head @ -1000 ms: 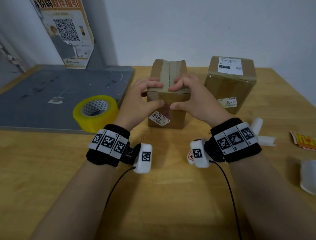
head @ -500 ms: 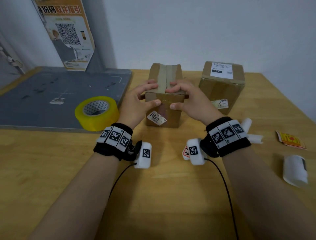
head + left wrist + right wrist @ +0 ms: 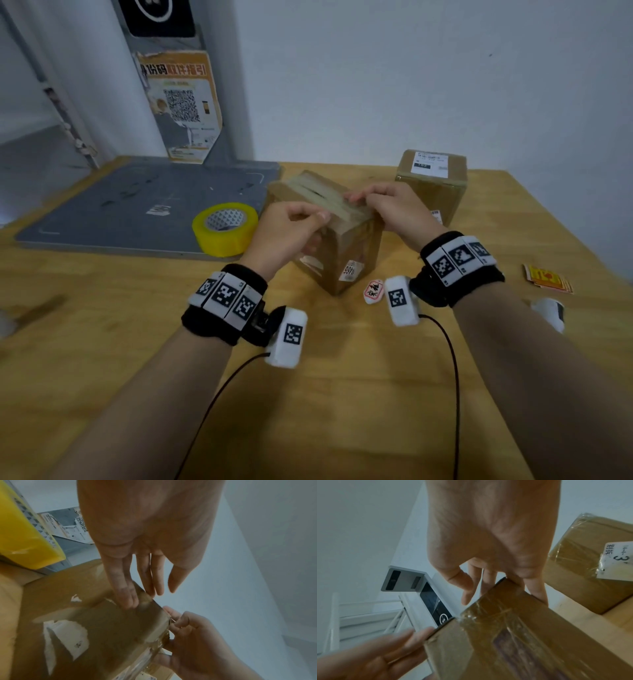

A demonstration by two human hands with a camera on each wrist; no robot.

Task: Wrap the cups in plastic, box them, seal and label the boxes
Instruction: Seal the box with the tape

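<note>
Cardboard box now sits turned cornerwise on the desk, where before it faced squarely. Left hand and right hand grip its taped top edge; tape roll and second box flank it closely.

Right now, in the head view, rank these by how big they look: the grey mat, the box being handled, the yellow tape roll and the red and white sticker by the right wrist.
1. Grey mat, largest by far.
2. Box being handled.
3. Yellow tape roll.
4. Red and white sticker, smallest.
The order looks clear, though the box sits nearer the camera than the mat.
</note>
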